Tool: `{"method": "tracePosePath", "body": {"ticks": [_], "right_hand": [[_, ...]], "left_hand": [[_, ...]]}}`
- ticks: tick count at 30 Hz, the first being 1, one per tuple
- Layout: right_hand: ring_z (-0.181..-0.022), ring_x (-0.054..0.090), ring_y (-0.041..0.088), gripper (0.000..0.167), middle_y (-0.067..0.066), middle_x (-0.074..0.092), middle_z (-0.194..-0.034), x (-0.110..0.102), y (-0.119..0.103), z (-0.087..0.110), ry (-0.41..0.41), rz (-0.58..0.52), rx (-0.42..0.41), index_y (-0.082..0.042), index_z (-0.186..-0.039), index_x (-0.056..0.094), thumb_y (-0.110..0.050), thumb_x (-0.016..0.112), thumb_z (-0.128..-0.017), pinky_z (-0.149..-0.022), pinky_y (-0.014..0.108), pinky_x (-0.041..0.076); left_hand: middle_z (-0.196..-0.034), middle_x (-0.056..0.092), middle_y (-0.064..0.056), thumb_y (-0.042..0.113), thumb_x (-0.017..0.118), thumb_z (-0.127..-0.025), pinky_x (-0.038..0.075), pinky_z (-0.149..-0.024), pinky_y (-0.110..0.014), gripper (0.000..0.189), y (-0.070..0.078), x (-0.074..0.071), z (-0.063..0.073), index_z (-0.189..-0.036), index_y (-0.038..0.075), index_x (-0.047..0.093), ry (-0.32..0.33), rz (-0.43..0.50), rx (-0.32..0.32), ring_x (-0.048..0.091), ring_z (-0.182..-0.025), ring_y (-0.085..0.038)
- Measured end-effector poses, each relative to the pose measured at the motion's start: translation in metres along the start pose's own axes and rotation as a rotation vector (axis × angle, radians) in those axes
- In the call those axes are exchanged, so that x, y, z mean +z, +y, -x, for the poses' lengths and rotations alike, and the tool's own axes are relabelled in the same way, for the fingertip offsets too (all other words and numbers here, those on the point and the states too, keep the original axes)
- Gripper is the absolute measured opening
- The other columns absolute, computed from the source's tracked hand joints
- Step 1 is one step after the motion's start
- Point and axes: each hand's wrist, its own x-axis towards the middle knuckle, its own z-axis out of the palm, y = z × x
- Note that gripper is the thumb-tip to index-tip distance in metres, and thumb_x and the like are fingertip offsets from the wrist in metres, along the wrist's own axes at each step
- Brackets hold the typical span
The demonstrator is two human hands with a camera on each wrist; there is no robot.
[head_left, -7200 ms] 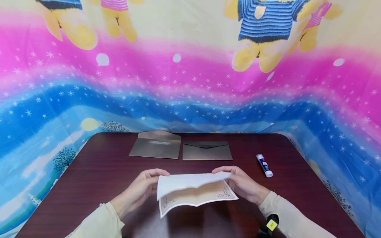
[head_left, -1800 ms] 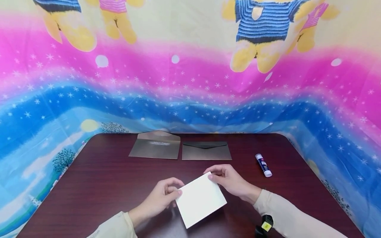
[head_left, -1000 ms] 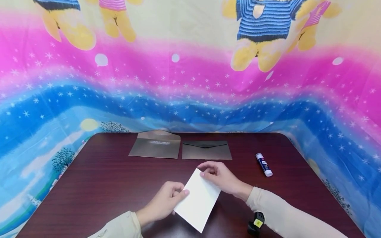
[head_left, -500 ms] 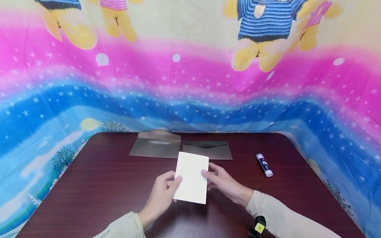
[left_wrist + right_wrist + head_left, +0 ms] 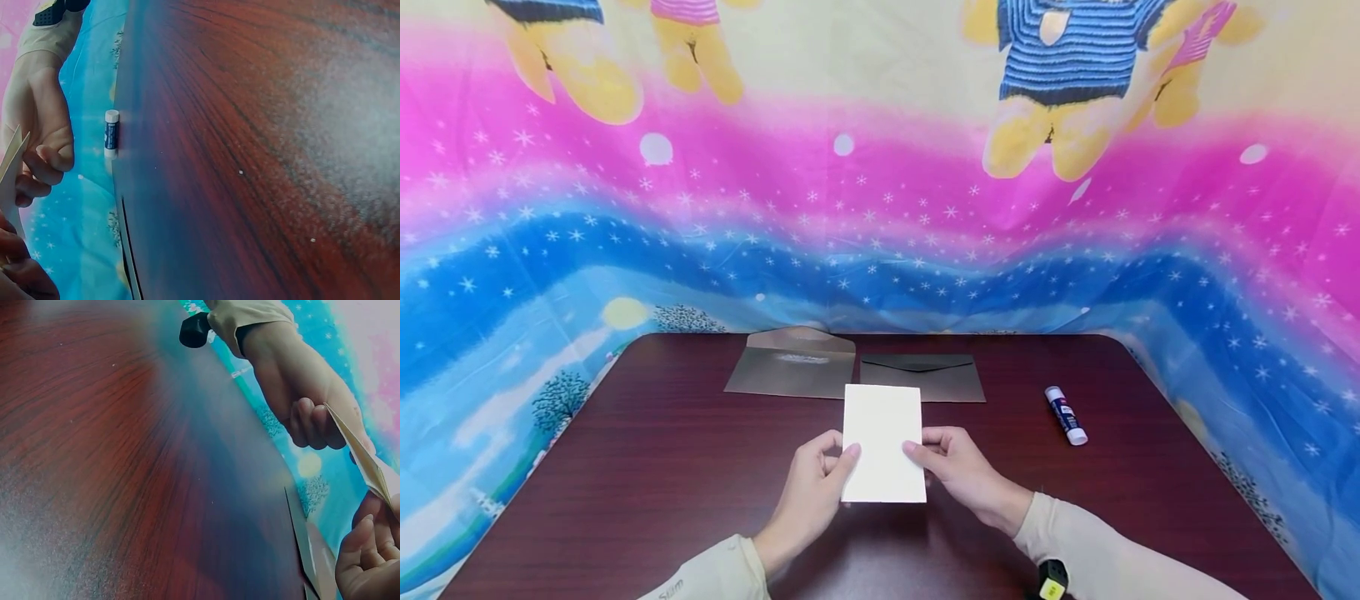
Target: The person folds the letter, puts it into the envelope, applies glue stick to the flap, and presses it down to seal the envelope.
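A folded white card (image 5: 883, 425) is held upright above the table, its plain outer face toward me. My left hand (image 5: 811, 492) pinches its left edge, thumb on the front and fingers behind. On the opposite edge my right hand (image 5: 966, 471) pinches it the same way. Seen edge-on in the right wrist view, the card (image 5: 359, 450) shows its two leaves slightly parted, with a cream inside. Behind it lie two grey-brown envelopes: the left envelope (image 5: 790, 375) has its flap raised, and the right envelope (image 5: 955, 385) has its flap folded down, partly hidden by the card.
A glue stick (image 5: 1065, 415) with a white cap lies at the right of the dark red-brown wooden table (image 5: 647, 450). A printed cloth (image 5: 880, 208) with bears and snowflakes hangs behind and around the table. A black wrist device (image 5: 1052, 577) sits by the right sleeve.
The card, earlier held open with its patterned inside showing, is folded and has been turned from a slant to upright. Both hands have shifted along its edges. Envelopes and glue stick stay put.
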Motion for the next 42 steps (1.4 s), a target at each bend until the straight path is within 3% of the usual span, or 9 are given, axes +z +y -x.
{"method": "tracePosePath", "body": {"ticks": [5, 9, 12, 16, 20, 27, 35, 42], "right_hand": [[-0.067, 0.059, 0.004, 0.033, -0.007, 0.068, -0.073, -0.001, 0.0, 0.001, 0.026, 0.032, -0.009, 0.01, -0.107, 0.067, -0.022, 0.063, -0.1, -0.065, 0.024, 0.05], [-0.07, 0.062, 0.004, 0.032, -0.007, 0.068, -0.073, -0.002, 0.003, 0.001, 0.025, 0.029, -0.007, 0.01, -0.106, 0.067, -0.021, 0.063, -0.101, -0.067, 0.024, 0.053], [-0.07, 0.062, 0.004, 0.032, -0.007, 0.067, -0.073, -0.003, 0.004, 0.001, 0.028, 0.032, -0.007, 0.01, -0.105, 0.067, -0.021, 0.062, -0.101, -0.068, 0.024, 0.053], [-0.068, 0.059, 0.004, 0.031, -0.008, 0.063, -0.069, -0.005, 0.005, 0.0, 0.048, 0.054, -0.012, 0.01, -0.102, 0.066, -0.021, 0.063, -0.1, -0.067, 0.025, 0.051], [-0.068, 0.059, 0.004, 0.031, -0.007, 0.064, -0.071, -0.008, 0.006, -0.001, 0.054, 0.064, -0.02, 0.011, -0.103, 0.066, -0.021, 0.062, -0.101, -0.067, 0.026, 0.051], [-0.069, 0.061, 0.004, 0.032, -0.006, 0.068, -0.074, -0.012, 0.008, -0.003, 0.052, 0.057, -0.022, 0.011, -0.107, 0.065, -0.021, 0.061, -0.102, -0.067, 0.026, 0.052], [-0.068, 0.059, 0.004, 0.031, -0.008, 0.069, -0.075, -0.015, 0.012, -0.006, 0.065, 0.067, 0.001, 0.007, -0.109, 0.067, -0.022, 0.061, -0.101, -0.068, 0.027, 0.051], [-0.071, 0.062, 0.005, 0.032, -0.005, 0.074, -0.08, -0.02, 0.015, -0.011, 0.08, 0.072, 0.021, 0.005, -0.115, 0.068, -0.023, 0.062, -0.101, -0.069, 0.027, 0.052]], "left_hand": [[-0.047, 0.049, 0.001, 0.024, 0.061, -0.102, 0.027, -0.039, -0.019, 0.021, -0.002, -0.001, 0.0, -0.094, 0.005, 0.06, -0.028, -0.004, 0.001, 0.039, -0.037, -0.007], [-0.045, 0.039, 0.004, 0.023, 0.064, -0.1, 0.021, -0.039, -0.017, 0.025, -0.001, -0.004, 0.001, -0.093, 0.001, 0.055, -0.054, 0.017, 0.006, 0.028, -0.036, -0.001], [-0.047, 0.046, 0.0, 0.022, 0.066, -0.099, 0.023, -0.039, -0.017, 0.024, 0.0, -0.007, 0.0, -0.095, 0.0, 0.056, -0.052, 0.04, 0.001, 0.031, -0.036, -0.001], [-0.052, 0.056, -0.009, 0.021, 0.066, -0.098, 0.024, -0.041, -0.018, 0.018, -0.002, -0.011, -0.003, -0.096, 0.004, 0.061, 0.011, 0.018, 0.004, 0.032, -0.038, -0.003], [-0.055, 0.059, -0.015, 0.018, 0.064, -0.099, 0.026, -0.042, -0.02, 0.012, -0.007, -0.018, -0.011, -0.094, 0.007, 0.064, 0.106, -0.061, -0.001, 0.035, -0.039, -0.006], [-0.062, 0.066, -0.009, 0.016, 0.062, -0.097, 0.042, -0.052, -0.024, 0.009, -0.019, -0.042, -0.033, -0.095, 0.009, 0.066, 0.242, -0.238, -0.058, 0.052, -0.049, -0.01], [-0.081, 0.075, -0.011, 0.017, 0.06, -0.096, 0.048, -0.059, -0.025, 0.012, -0.032, -0.073, -0.055, -0.098, 0.008, 0.067, 0.265, -0.338, -0.144, 0.062, -0.058, -0.011], [-0.087, 0.075, 0.0, 0.026, 0.059, -0.093, 0.044, -0.066, -0.031, 0.014, -0.032, -0.094, -0.068, -0.098, 0.017, 0.069, 0.299, -0.552, -0.134, 0.063, -0.073, -0.01]]}}
